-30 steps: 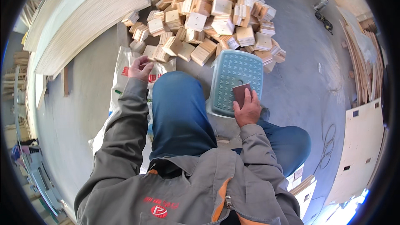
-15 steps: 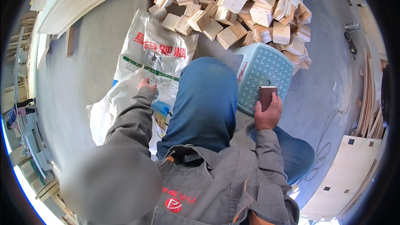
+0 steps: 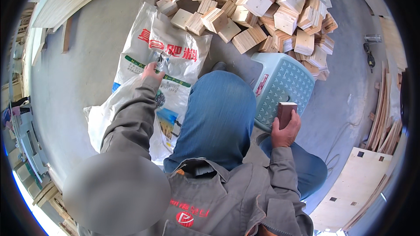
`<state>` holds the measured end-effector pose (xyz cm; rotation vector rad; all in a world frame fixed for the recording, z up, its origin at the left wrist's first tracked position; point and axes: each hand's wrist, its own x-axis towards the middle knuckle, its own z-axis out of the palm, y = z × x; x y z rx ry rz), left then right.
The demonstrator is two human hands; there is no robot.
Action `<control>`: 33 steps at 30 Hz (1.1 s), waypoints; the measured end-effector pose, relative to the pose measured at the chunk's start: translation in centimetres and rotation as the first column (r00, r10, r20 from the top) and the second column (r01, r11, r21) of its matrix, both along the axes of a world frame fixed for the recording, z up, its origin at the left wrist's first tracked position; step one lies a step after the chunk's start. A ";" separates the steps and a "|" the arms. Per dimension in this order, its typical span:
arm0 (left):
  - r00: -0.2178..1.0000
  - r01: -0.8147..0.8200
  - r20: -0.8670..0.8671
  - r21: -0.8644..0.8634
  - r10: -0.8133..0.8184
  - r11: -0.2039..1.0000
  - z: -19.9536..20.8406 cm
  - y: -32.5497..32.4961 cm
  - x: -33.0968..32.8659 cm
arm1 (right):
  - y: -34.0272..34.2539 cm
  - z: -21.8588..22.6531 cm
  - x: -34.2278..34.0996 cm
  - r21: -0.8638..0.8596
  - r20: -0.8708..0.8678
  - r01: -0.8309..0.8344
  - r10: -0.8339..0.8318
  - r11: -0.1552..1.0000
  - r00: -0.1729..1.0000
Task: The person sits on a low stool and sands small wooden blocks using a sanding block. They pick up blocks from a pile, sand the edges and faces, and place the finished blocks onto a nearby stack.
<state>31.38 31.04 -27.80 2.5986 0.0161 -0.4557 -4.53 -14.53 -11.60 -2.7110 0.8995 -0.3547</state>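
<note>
A worker's right hand [image 3: 286,132] closes its grip around a dark brown block [image 3: 285,112], held upright over the near edge of a pale green plastic stool [image 3: 288,83]. The left hand [image 3: 151,72] pinches a small metallic object [image 3: 160,60], too small to identify, against a white printed sack [image 3: 164,57] spread on the concrete floor [image 3: 83,78]. Beyond the blue-trousered knee [image 3: 218,113], a heap of cut wooden blocks [image 3: 262,8] lies unsorted; judging by that, most of the work looks yet to be done.
</note>
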 end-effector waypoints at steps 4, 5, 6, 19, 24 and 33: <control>0.998 0.037 0.048 -0.113 -0.031 0.993 0.0 -6.4 4.1 | 0.1 -0.1 -0.1 -0.014 -0.004 -0.001 0.001 1.000 1.000; 0.997 0.052 0.063 -0.125 -0.044 0.991 0.4 -8.7 5.1 | 0.1 -0.1 -0.1 -0.017 -0.006 0.004 -0.004 1.000 1.000; 0.995 0.065 0.080 -0.133 -0.054 0.989 0.9 -10.6 6.1 | 0.1 0.0 -0.1 -0.019 -0.007 0.007 -0.007 1.000 1.000; 0.984 0.159 0.097 -0.112 -0.148 0.981 -0.4 -26.3 15.0 | 0.1 0.7 0.6 -0.035 0.010 0.036 -0.036 0.999 0.999; 0.992 0.123 0.051 -0.090 -0.119 0.988 -2.9 -27.1 16.1 | 0.2 0.9 0.7 -0.044 0.017 0.046 -0.045 0.998 0.999; 0.994 0.057 0.107 -0.284 -0.027 0.957 -0.2 -24.3 13.6 | 0.5 0.7 0.5 -0.039 0.034 0.068 -0.067 0.997 0.997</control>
